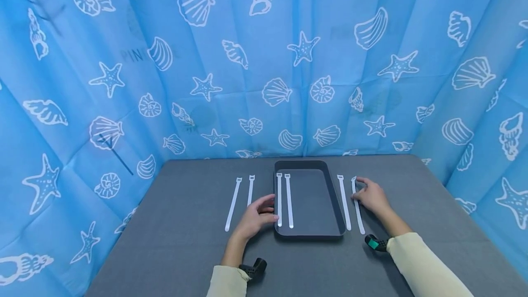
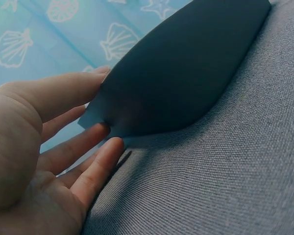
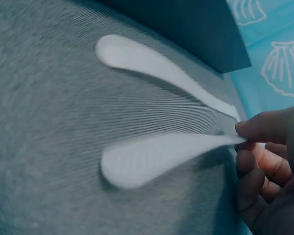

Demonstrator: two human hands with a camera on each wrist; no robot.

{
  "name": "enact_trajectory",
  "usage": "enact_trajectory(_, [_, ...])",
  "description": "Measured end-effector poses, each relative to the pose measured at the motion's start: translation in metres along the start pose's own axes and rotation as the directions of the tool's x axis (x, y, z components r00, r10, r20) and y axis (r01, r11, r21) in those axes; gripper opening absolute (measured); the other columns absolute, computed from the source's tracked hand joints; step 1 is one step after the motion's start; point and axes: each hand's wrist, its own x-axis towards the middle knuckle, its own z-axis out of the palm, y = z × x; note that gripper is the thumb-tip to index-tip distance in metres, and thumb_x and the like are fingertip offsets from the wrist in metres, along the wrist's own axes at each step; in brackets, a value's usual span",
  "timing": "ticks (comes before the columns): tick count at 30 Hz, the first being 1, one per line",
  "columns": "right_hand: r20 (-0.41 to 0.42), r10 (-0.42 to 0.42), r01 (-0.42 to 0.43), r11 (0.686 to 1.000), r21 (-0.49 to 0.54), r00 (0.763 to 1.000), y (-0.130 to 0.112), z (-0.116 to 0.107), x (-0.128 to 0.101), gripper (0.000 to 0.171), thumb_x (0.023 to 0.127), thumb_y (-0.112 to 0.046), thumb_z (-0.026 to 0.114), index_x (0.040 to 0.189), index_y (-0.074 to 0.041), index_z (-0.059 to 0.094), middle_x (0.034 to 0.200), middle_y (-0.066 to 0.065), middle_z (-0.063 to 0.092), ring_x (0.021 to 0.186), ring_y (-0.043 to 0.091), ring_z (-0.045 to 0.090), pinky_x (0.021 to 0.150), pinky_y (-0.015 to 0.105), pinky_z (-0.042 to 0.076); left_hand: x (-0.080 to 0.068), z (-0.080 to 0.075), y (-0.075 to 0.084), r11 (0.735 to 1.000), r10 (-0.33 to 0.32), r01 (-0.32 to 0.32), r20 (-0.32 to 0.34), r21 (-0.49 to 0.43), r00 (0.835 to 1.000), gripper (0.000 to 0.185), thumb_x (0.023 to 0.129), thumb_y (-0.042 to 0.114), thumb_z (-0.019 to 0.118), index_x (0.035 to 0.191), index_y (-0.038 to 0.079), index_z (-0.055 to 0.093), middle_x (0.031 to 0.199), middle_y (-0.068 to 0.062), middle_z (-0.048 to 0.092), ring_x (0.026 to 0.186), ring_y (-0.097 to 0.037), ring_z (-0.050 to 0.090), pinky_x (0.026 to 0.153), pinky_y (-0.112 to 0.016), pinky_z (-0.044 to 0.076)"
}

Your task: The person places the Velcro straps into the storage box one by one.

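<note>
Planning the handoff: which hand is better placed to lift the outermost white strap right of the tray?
Right hand: its fingers already pinch that strap. The left hand rests against the tray.

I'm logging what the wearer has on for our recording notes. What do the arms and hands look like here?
Both hands are bare, without gloves. The left hand and the right hand come out of long pale cream sleeves. A small black device sits at the left wrist, and a black one with a teal part at the right wrist.
</note>
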Motion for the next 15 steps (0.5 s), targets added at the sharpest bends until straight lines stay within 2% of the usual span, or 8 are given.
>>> enact_trajectory(2, [0.009,0.003,-0.004,0.998,0.056,1.000,0.001,-0.002,-0.001,0.060,0.085,-0.001,0.065,0.138,0.010,0.041,0.067,0.006,0.063,0.055,0.017,0.056,0.052,0.033,0.045,-0.004,0.000,0.009,1.000,-0.003,0.003,0.005,0.004,1.000,0.059,0.088,0.004,0.069,0.142,0.001,0.046,0.136,-0.023,0.050,0.117,-0.038,0.053,0.094,-0.046,0.047])
enact_trajectory(5, [0.014,0.013,-0.014,0.991,0.131,1.000,0.000,-0.004,-0.004,0.055,0.088,-0.002,0.061,0.140,0.007,0.042,0.065,0.005,0.059,0.052,0.017,0.052,0.047,0.029,0.044,-0.006,0.000,0.013,1.000,0.014,-0.014,0.002,0.005,1.000,0.058,0.088,0.003,0.069,0.141,0.000,0.046,0.136,-0.024,0.050,0.116,-0.039,0.053,0.093,-0.047,0.047])
enact_trajectory(9, [0.021,0.024,-0.028,0.980,0.198,0.999,-0.005,-0.007,-0.008,0.045,0.092,-0.004,0.057,0.136,0.006,0.048,0.074,0.009,0.063,0.058,0.018,0.054,0.049,0.030,0.047,0.002,0.001,-0.007,1.000,0.023,-0.023,-0.008,-0.003,1.000,0.059,0.088,0.007,0.070,0.142,0.003,0.047,0.136,-0.020,0.051,0.115,-0.035,0.054,0.092,-0.047,0.048])
enact_trajectory(12, [0.023,0.044,-0.048,0.973,0.225,0.999,-0.010,-0.011,-0.011,0.041,0.095,-0.006,0.055,0.134,0.006,0.051,0.087,0.014,0.065,0.066,0.020,0.057,0.054,0.032,0.051,0.007,0.000,-0.019,1.000,0.003,-0.003,-0.010,-0.002,1.000,0.060,0.088,0.012,0.072,0.143,0.009,0.048,0.136,-0.014,0.053,0.115,-0.029,0.055,0.093,-0.044,0.048])
enact_trajectory(15, [0.015,0.055,-0.057,0.971,0.232,0.998,-0.016,-0.014,-0.013,0.039,0.097,-0.008,0.051,0.133,0.005,0.053,0.097,0.019,0.065,0.073,0.021,0.060,0.059,0.032,0.052,0.007,-0.001,-0.019,1.000,0.000,0.000,-0.014,0.002,1.000,0.060,0.087,0.014,0.073,0.142,0.009,0.049,0.135,-0.012,0.053,0.114,-0.027,0.056,0.093,-0.043,0.048])
